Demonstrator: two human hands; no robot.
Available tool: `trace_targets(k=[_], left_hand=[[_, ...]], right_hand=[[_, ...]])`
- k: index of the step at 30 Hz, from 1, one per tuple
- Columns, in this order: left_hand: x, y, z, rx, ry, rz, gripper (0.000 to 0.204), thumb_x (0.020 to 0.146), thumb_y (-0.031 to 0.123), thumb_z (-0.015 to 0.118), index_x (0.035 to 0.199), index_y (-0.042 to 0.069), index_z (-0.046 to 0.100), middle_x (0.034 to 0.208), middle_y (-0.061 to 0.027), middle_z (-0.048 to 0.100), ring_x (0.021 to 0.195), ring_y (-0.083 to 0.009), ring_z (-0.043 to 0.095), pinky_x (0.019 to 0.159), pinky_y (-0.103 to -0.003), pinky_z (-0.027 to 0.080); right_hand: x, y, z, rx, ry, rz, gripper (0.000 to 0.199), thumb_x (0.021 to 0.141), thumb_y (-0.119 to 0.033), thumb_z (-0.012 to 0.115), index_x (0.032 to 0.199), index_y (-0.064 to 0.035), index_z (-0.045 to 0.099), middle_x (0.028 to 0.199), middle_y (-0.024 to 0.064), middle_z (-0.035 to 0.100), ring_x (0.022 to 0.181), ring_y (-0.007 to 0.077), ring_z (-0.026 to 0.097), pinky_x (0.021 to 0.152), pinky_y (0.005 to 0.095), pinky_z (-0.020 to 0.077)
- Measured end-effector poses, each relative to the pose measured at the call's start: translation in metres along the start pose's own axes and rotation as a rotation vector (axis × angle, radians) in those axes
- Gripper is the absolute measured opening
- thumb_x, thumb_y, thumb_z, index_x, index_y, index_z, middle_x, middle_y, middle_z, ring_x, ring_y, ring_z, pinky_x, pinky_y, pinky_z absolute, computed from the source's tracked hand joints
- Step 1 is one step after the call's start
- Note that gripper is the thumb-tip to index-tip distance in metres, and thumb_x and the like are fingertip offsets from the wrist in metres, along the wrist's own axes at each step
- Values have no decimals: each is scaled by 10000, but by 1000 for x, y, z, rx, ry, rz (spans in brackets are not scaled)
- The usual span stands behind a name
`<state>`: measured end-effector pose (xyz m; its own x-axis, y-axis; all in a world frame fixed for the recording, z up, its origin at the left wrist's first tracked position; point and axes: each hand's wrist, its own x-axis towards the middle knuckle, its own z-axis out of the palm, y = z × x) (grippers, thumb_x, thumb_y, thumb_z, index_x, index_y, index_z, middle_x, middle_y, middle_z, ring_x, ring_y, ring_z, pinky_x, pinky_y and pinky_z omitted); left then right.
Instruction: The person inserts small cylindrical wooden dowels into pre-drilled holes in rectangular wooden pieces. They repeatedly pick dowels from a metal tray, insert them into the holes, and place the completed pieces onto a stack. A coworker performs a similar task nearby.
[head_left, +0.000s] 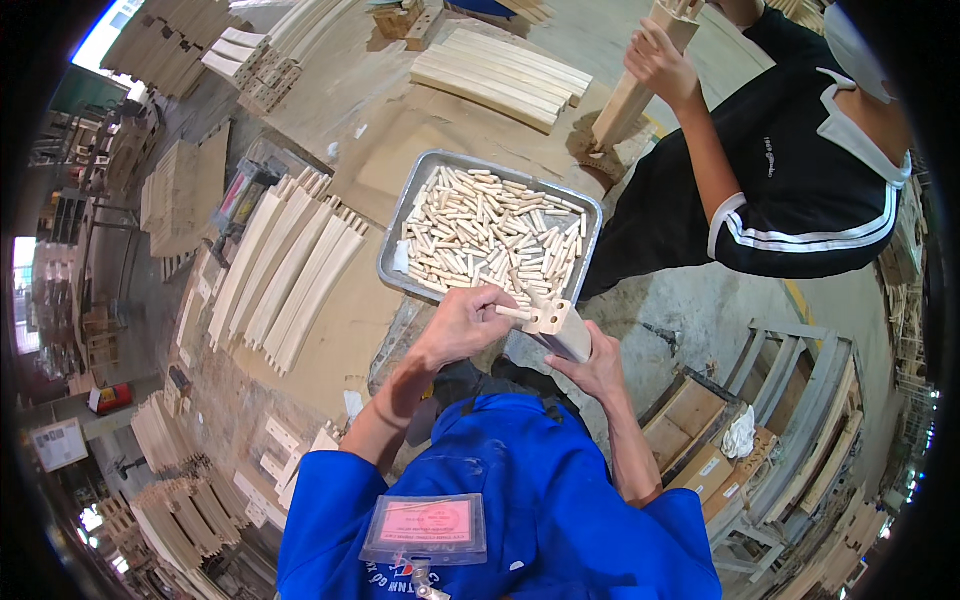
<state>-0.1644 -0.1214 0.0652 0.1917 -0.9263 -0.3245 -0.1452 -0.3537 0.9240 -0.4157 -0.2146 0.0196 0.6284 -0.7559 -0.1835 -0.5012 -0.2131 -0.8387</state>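
Observation:
My left hand [466,325] pinches a short wooden dowel [513,313] at the near edge of a metal tray. The dowel's tip is at the drilled end of a pale wooden piece [567,340]; I cannot tell whether it has entered a hole. Round holes show in that end face. Closed around the side of this piece is my right hand [598,368], holding it up with the holes facing the tray. The rectangular metal tray [412,193] contains a loose heap of wooden dowels [490,225].
Curved wooden slats [290,270] lie left of the tray, and straight slats [500,75] beyond it. At the right a co-worker [790,170] in a black shirt holds a wooden post [640,85]. A grey rack [790,400] and cardboard boxes [715,470] stand at the lower right.

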Motion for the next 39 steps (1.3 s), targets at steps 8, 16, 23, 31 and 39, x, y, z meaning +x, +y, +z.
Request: trace_targets(k=[8, 16, 23, 31, 39], left_hand=[[-19, 7, 1, -290, -59, -15, 207, 963, 171, 706, 1054, -13, 737, 863, -12, 682, 794, -62, 580, 707, -260, 486], [-19, -16, 22, -590, 177, -60, 245, 1020, 193, 654, 1074, -38, 715, 982, -35, 721, 896, -92, 621, 805, -281, 512], [-19, -17, 31, -167, 421, 136, 197, 1000, 177, 671, 1029, -16, 697, 794, -43, 681, 719, -98, 605, 646, -294, 502], [3, -37, 23, -344, 375, 52, 198, 1004, 166, 660, 1039, -28, 686, 814, -14, 679, 718, -78, 563, 651, -262, 475], [64, -63, -29, -359, 191, -173, 246, 964, 211, 693, 1124, 32, 747, 844, -33, 689, 737, -120, 597, 686, -271, 477]], right_hand=[[0, -4, 9, -102, 25, -94, 563, 655, -196, 946, 1131, -60, 678, 952, 159, 759, 879, 315, 758, 778, 397, 590], [3, -16, 20, -35, 50, -69, 577, 662, -191, 931, 1169, -72, 683, 980, 173, 757, 903, 329, 756, 784, 408, 593], [10, -27, 27, -147, 130, -118, 550, 652, -160, 938, 1131, -65, 687, 971, 164, 757, 884, 330, 754, 767, 400, 596], [23, -39, 34, -196, 144, -20, 562, 648, -143, 947, 1141, -68, 689, 961, 151, 756, 876, 301, 760, 760, 384, 594], [37, -33, 23, -167, 193, -31, 562, 670, -199, 941, 1140, -50, 672, 919, 168, 756, 863, 309, 761, 743, 391, 581]])
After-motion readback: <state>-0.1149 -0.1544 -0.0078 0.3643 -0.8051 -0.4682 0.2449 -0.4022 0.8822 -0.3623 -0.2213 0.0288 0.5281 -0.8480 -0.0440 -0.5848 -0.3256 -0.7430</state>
